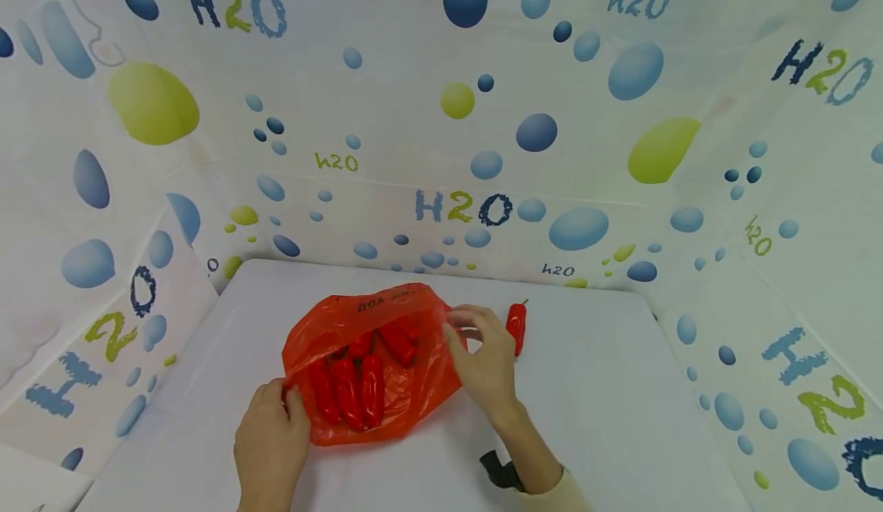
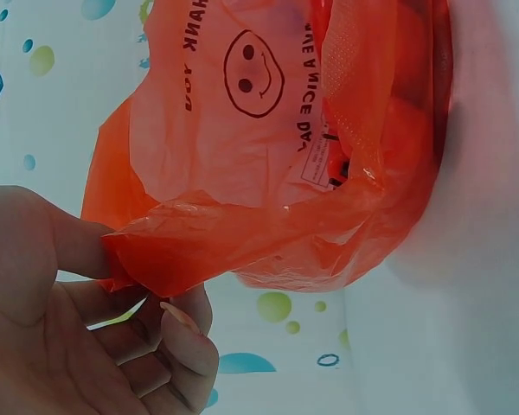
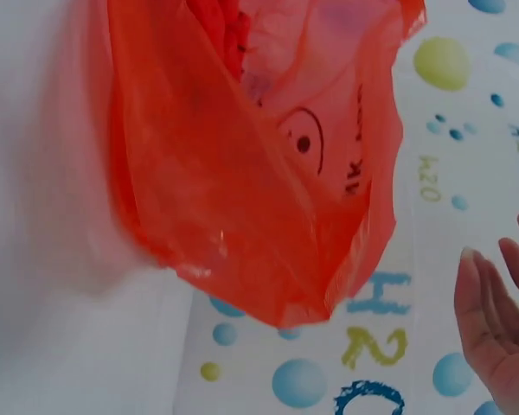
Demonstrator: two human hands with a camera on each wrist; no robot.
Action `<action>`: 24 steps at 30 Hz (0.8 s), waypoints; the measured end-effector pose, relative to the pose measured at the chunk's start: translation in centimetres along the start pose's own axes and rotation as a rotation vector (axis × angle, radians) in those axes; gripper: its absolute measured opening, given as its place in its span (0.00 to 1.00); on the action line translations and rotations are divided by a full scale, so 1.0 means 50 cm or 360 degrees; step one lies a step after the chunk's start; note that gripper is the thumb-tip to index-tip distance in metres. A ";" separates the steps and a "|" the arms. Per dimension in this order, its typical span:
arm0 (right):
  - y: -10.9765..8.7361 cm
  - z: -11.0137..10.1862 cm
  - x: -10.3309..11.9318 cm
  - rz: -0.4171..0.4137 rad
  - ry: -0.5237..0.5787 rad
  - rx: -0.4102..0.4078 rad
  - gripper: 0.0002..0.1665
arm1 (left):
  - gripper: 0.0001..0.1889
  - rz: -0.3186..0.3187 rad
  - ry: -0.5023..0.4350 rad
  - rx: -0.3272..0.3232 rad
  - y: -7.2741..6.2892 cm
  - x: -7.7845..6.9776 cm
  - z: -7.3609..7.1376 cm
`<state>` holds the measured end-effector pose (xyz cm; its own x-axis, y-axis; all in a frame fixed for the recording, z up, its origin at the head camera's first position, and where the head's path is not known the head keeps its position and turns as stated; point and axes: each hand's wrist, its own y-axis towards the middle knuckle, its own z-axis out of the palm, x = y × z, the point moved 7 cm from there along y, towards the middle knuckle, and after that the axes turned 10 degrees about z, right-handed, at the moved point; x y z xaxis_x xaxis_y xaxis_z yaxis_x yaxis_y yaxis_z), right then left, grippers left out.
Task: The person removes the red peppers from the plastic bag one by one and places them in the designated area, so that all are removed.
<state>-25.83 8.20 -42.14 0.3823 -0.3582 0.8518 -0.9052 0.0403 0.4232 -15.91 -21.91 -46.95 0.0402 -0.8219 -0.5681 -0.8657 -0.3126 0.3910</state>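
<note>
A thin red plastic bag (image 1: pixel 421 401) lies on the white table with its mouth facing me. Several glossy red peppers (image 1: pixel 347 389) are inside; part of the heap is hidden by the bag's upper side. My left hand (image 1: pixel 271 431) pinches the left edge of the mouth between thumb and fingers, and the left wrist view shows the gathered plastic (image 2: pixel 164 251) there. At the bag's right edge is my right hand (image 1: pixel 490 359), fingers loosely bent. In the right wrist view, that hand (image 3: pixel 502 337) is apart from the plastic and holds nothing.
One more red pepper (image 1: pixel 516 329) lies on the table (image 1: pixel 593 389) just right of the bag, beyond my right hand. A sheet with printed bubbles and letters (image 1: pixel 386 113) rises behind the table and on both sides. Something black (image 1: pixel 500 471) sits at my right wrist.
</note>
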 end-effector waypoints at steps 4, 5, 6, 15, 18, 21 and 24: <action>-0.020 0.025 0.012 -0.0032 0.0053 0.0078 0.12 | 0.16 -0.0023 0.0011 0.0036 0.000 -0.001 -0.001; -0.024 0.033 0.014 -0.0036 0.0057 0.0104 0.12 | 0.16 -0.0028 0.0014 0.0045 0.000 -0.002 -0.001; -0.029 0.041 0.015 -0.0037 0.0060 0.0132 0.12 | 0.16 -0.0034 0.0015 0.0051 0.000 -0.001 -0.001; -0.068 0.121 -0.014 0.0130 0.0083 0.0381 0.14 | 0.15 -0.0035 0.0007 0.0080 0.005 -0.005 0.001; -0.083 0.149 -0.035 0.0217 0.0072 0.0467 0.14 | 0.15 -0.0036 0.0010 0.0083 0.005 -0.006 0.002; -0.097 0.174 -0.050 0.0280 0.0040 0.0558 0.16 | 0.15 -0.0036 0.0020 0.0077 0.007 -0.007 0.002; -0.108 0.193 -0.061 0.0350 -0.0007 0.0634 0.19 | 0.15 -0.0036 0.0023 0.0065 0.007 -0.010 0.002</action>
<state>-23.88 0.05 -50.02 0.1727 -0.3850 0.9066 -0.9660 -0.2458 0.0796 -16.29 -21.56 -46.58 0.0667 -0.8217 -0.5660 -0.8843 -0.3115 0.3479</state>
